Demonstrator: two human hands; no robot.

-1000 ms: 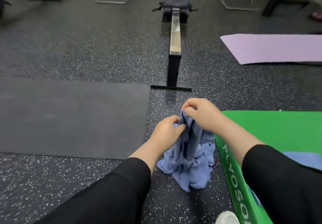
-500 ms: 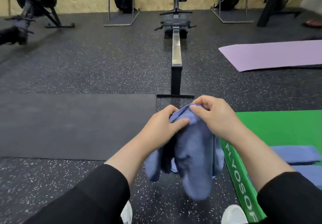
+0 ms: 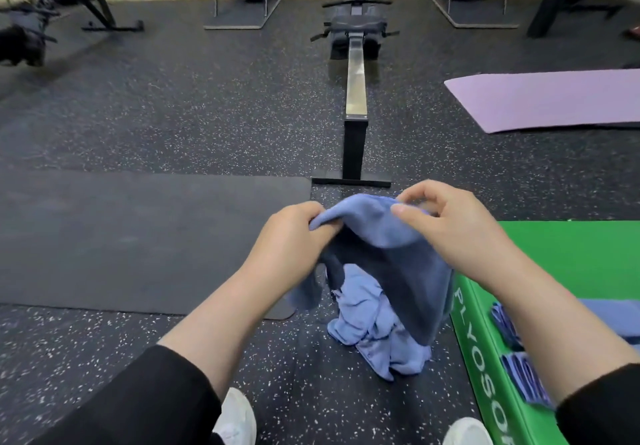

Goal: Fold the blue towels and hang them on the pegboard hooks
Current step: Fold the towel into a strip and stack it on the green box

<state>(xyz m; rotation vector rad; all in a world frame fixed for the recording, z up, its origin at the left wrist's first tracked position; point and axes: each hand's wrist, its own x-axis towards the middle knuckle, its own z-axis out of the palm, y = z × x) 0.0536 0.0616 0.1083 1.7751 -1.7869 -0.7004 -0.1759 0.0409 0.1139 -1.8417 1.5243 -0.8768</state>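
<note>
I hold a soft blue cloth towel up above the speckled black rubber floor, its body hanging down between my forearms. My left hand grips the towel's top edge with curled fingers, and my right hand pinches the same edge between thumb and fingertips. Beneath it a crumpled lighter blue towel lies on the floor, just beside the near left corner of the green foam plyo box. More folded blue towels rest on the box's top near its left edge.
</note>
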